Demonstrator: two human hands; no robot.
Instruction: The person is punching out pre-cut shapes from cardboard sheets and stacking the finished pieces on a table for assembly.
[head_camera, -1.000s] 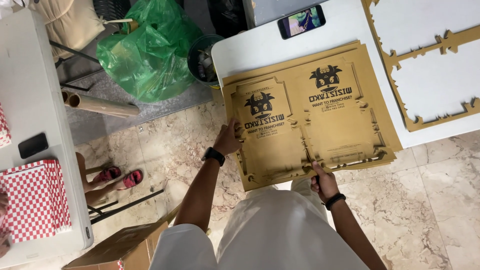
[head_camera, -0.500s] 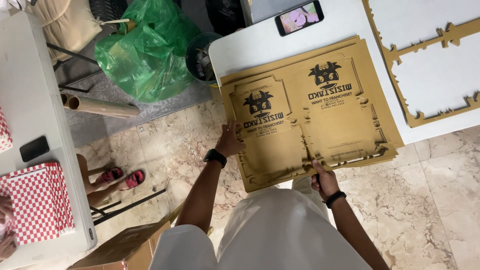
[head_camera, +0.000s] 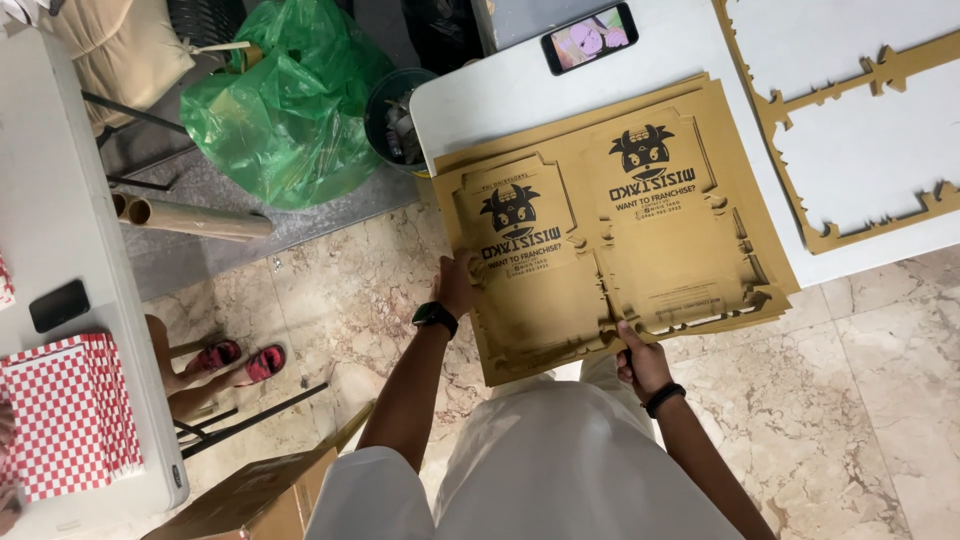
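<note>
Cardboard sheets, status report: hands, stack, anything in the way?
Left hand grips the cardboard stack at its left edge. Right hand pinches the near edge. Stack overhangs the white table. Nothing on top.

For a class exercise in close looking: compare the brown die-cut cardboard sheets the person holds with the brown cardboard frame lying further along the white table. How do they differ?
The cardboard sheets are whole panels with black printing; the cardboard frame is a thin unprinted outline with its panels gone, white table showing through. The sheets are stacked and overhang the table edge, gripped by the left hand and right hand; the frame lies flat, single and untouched. Both are brown with notched edges.
</note>
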